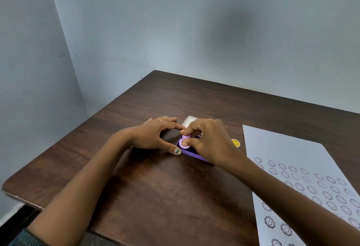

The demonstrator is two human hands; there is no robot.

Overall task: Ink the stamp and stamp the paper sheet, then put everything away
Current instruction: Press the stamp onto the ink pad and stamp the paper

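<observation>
A small round pink stamp (pixel 184 142) sits pressed down in the purple ink pad box (pixel 192 155) at the table's middle. My right hand (pixel 209 140) pinches the stamp from above with thumb and fingers. My left hand (pixel 155 135) lies flat on the table, its thumb and forefinger touching the box's left side. The box's white lid (pixel 188 120) stands open behind my fingers. The white paper sheet (pixel 288 167) lies to the right, with several rows of smiley flower prints on its near half.
A small round stamp with a yellow smiley top (pixel 235 142) stands between the box and the sheet, partly hidden by my right hand. The dark wooden table (pixel 155 187) meets a blue-grey wall at the back; its left edge is near my left forearm.
</observation>
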